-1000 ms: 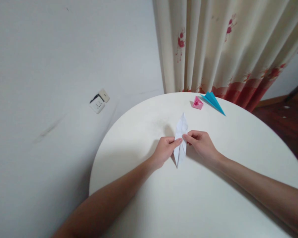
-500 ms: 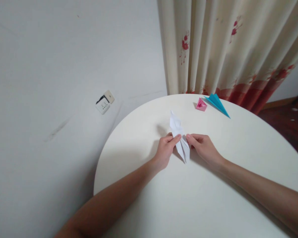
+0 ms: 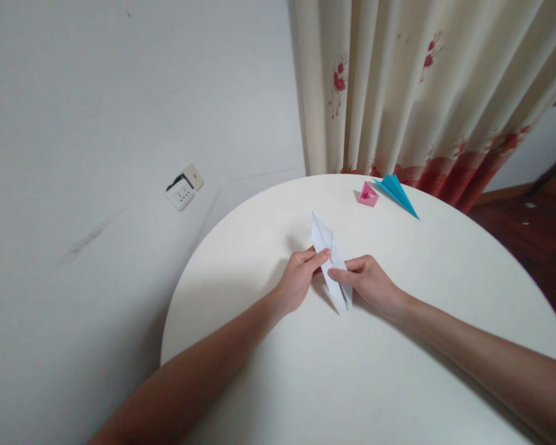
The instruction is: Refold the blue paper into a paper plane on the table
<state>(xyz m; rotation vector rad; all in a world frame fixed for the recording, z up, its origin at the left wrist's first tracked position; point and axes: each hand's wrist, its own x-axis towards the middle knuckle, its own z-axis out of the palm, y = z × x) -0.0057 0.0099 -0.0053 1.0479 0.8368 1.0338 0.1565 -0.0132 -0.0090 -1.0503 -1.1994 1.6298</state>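
A long, narrow piece of folded white paper is held a little above the table, its far end pointed and its near end split into two tips. My left hand grips it from the left, thumb on top and fingers underneath. From the right, my right hand pinches the nearer half, with its thumb lying flat across the upper face. The fingers below the paper are partly hidden.
The round white table stands against a wall with a socket. Toward its far edge lie a pink folded paper piece and a blue paper plane. Behind them hangs a floral curtain.
My right thumb has moved left and down from the paper's right edge onto its upper face. The two near flaps lie closer together. The view has shifted slightly.
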